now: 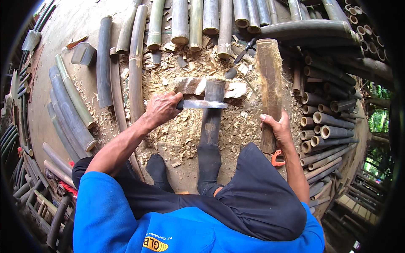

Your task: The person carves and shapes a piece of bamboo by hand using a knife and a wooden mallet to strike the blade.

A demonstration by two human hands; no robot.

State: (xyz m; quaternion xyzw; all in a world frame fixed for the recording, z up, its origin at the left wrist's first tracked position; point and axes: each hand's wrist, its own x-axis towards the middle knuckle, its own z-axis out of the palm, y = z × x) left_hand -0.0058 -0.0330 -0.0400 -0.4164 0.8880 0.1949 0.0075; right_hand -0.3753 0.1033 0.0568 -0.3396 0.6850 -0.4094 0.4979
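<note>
My left hand (162, 109) is closed round the dark handle of a broad-bladed knife (201, 104). The blade lies crosswise over a dark bamboo pole (211, 126), close to its far end. That end rests on a chopped wooden block (190, 87), and my right foot, in a dark sock (209, 162), is on the near part of the pole. On the right, my right hand (279, 130) grips the lower part of a thick wooden club (269, 71). The club stands nearly upright in view, its sides frayed into pale fibres, and it is apart from the knife.
Wood chips (181, 139) cover the ground round the block. Cut bamboo poles (180, 25) lie ahead, more (71, 114) at left, and a stack (333, 130) at right. An orange-handled tool (277, 158), a black-handled tool (244, 54) and a plastic container (83, 54) lie nearby.
</note>
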